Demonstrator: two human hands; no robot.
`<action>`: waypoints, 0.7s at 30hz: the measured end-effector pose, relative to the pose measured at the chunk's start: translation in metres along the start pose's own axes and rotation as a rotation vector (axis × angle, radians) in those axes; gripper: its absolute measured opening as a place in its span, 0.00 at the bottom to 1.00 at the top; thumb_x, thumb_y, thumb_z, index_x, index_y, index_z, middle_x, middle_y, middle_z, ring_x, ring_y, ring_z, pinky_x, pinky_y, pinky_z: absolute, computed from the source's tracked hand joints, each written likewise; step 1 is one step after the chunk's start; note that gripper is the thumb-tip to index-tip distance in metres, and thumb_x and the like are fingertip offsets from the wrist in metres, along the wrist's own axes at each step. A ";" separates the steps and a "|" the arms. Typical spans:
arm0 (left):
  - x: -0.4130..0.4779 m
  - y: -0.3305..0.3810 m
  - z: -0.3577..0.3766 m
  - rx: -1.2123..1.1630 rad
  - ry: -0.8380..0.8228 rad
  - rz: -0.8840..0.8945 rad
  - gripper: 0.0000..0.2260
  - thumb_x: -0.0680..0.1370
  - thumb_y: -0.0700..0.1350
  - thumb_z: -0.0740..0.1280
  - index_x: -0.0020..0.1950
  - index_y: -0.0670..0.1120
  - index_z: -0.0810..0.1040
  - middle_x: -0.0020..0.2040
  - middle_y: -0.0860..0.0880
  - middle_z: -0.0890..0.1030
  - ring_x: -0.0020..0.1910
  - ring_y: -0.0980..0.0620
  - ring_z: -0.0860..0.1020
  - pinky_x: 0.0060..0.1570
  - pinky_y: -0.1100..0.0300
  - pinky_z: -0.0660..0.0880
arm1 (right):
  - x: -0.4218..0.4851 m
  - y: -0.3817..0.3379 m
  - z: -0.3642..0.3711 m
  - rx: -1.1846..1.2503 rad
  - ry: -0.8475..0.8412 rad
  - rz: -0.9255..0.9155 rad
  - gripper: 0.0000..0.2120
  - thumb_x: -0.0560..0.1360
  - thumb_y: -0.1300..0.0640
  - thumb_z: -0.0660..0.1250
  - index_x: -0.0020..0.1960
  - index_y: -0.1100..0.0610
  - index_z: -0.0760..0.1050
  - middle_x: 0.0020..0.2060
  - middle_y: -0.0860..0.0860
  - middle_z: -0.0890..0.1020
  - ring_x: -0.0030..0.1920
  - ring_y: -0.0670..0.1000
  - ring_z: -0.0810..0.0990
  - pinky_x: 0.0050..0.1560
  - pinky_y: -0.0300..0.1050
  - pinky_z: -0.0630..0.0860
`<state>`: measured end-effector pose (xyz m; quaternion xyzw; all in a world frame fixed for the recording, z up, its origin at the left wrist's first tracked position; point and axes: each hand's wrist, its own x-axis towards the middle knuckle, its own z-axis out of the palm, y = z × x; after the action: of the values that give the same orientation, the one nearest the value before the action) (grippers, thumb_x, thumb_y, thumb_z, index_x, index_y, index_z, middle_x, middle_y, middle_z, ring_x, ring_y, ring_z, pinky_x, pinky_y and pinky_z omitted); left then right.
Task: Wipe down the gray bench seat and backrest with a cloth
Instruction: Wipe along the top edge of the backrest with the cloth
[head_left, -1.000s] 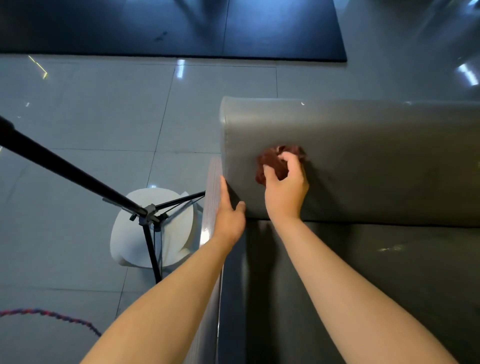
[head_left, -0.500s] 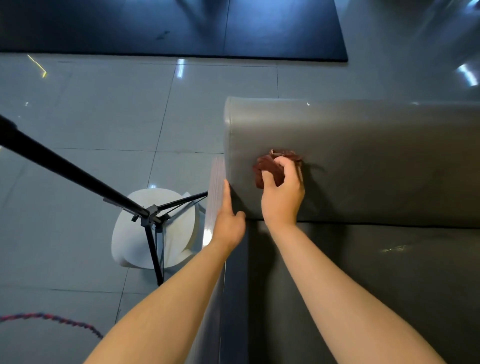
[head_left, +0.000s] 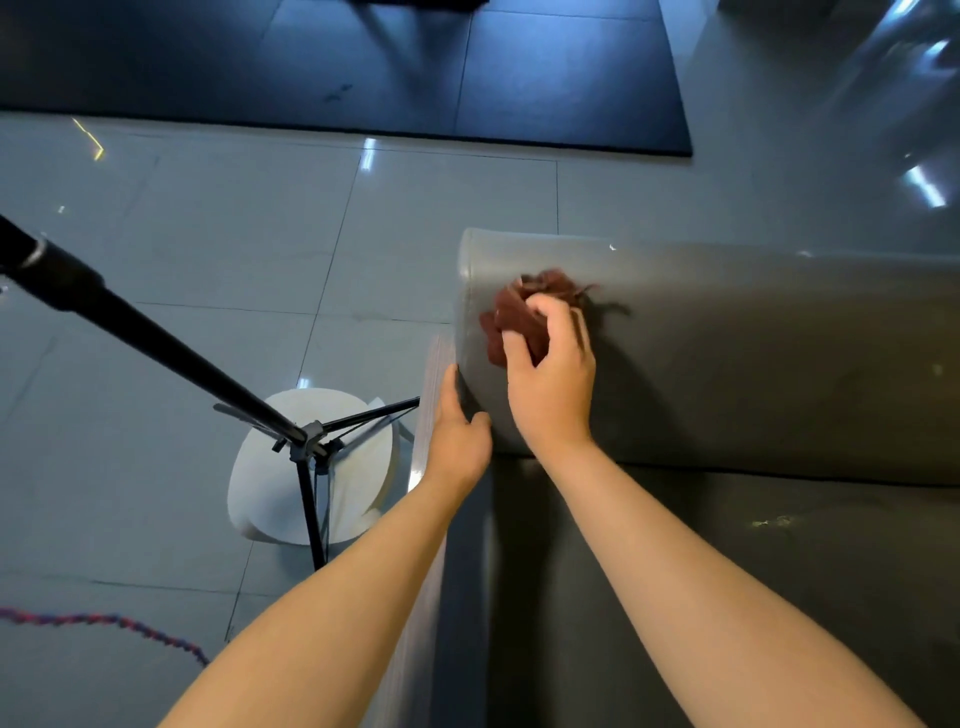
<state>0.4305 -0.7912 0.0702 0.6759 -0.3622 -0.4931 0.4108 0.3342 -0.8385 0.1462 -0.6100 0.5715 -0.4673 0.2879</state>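
Observation:
The gray bench fills the right half of the view, its backrest rising above the dark seat. My right hand grips a bunched dark red cloth and presses it against the backrest near its left end, high up. My left hand rests at the backrest's left edge, fingers straight up along the side and thumb on the front face. Part of the cloth is hidden under my right fingers.
A black tripod stand leans in from the left, over a white round stool beside the bench's metal side rail. A red-blue cord lies on the gray tile floor. A dark mat lies farther away.
My right hand has slid the cloth upward on the backrest, from its lower middle toward the top edge. My left hand stays at the backrest's left end.

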 end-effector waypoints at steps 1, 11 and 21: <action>0.000 0.010 0.000 -0.013 0.031 0.042 0.36 0.79 0.33 0.60 0.81 0.60 0.54 0.76 0.55 0.68 0.74 0.57 0.68 0.73 0.53 0.69 | 0.013 -0.011 0.002 -0.021 0.022 -0.056 0.11 0.79 0.59 0.67 0.61 0.54 0.76 0.58 0.49 0.77 0.57 0.46 0.75 0.54 0.26 0.70; 0.008 0.045 -0.004 -0.170 0.138 0.112 0.31 0.81 0.34 0.55 0.78 0.61 0.64 0.76 0.55 0.71 0.74 0.57 0.69 0.75 0.49 0.67 | -0.006 0.016 0.017 -0.317 -0.273 -0.048 0.14 0.78 0.62 0.65 0.61 0.50 0.78 0.59 0.51 0.79 0.55 0.55 0.79 0.50 0.44 0.74; 0.008 0.045 -0.001 -0.315 0.071 0.068 0.25 0.83 0.46 0.57 0.79 0.63 0.62 0.76 0.55 0.70 0.74 0.57 0.69 0.75 0.48 0.67 | -0.002 -0.005 0.004 -0.122 -0.090 -0.078 0.14 0.81 0.59 0.67 0.65 0.54 0.77 0.61 0.49 0.78 0.62 0.46 0.75 0.60 0.33 0.72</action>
<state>0.4298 -0.8156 0.1084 0.6075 -0.2885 -0.5055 0.5405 0.3404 -0.8360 0.1485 -0.6684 0.5613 -0.4147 0.2572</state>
